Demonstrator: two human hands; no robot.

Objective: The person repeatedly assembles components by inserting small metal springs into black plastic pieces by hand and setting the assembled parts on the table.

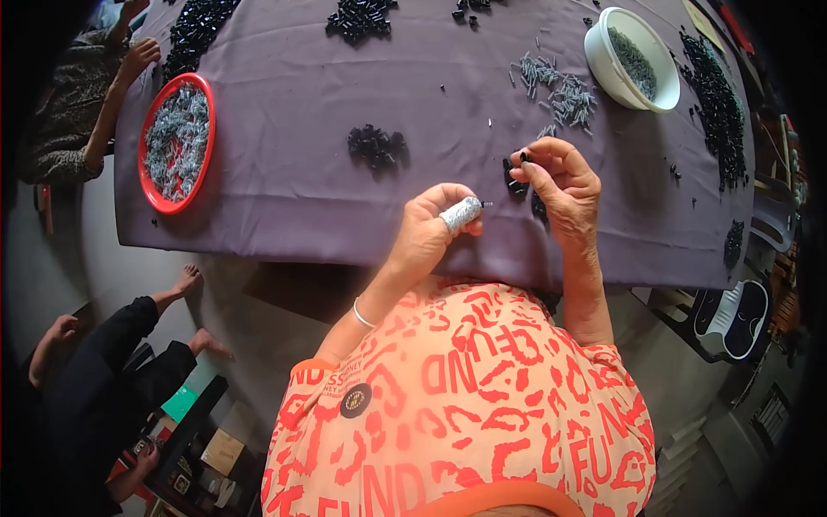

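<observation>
My left hand is closed near the table's front edge, with a silver wrapping that looks like tape or foil around its thumb. A small thin dark-and-grey piece pokes out at that thumb's tip, pinched there. To its right, my right hand pinches a small black piece between thumb and fingertips. Just under and beside this hand lie more black pieces, partly hidden by it. Farther left on the cloth sits a loose heap of shiny black pieces.
A purple cloth covers the table. Clear-grey small tubes lie loose beside a white bowl and fill a red tray at left. Black piles line the far side. Other people sit at left; a chair stands at right.
</observation>
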